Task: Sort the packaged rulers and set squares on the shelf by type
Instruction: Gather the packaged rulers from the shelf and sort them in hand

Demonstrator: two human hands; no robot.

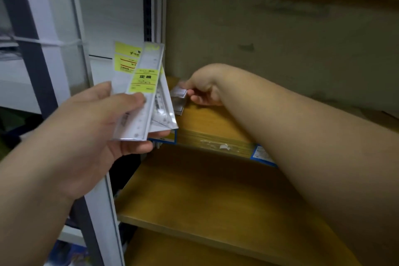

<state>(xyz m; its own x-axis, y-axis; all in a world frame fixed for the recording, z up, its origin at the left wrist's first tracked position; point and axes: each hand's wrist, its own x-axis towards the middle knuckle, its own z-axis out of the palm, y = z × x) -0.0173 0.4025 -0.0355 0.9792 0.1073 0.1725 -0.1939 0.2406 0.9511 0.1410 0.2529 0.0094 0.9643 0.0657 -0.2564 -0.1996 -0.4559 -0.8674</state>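
Observation:
My left hand (92, 129) grips a fanned bundle of clear packaged rulers and set squares (146, 90) with yellow labels, held upright in front of the shelf's left post. Behind the bundle, my right hand (205, 88) reaches across onto the wooden shelf (211, 123) and pinches the top of a small stack of clear packages (179, 97) lying at the shelf's left end. The bundle hides most of that stack, so I cannot tell the type of its packages.
A white metal shelf post (101, 201) stands at the left. Blue and white price tags (262, 155) sit on the shelf's front edge. A lower wooden shelf board (194, 201) lies below. A stained wall (280, 49) backs the shelf.

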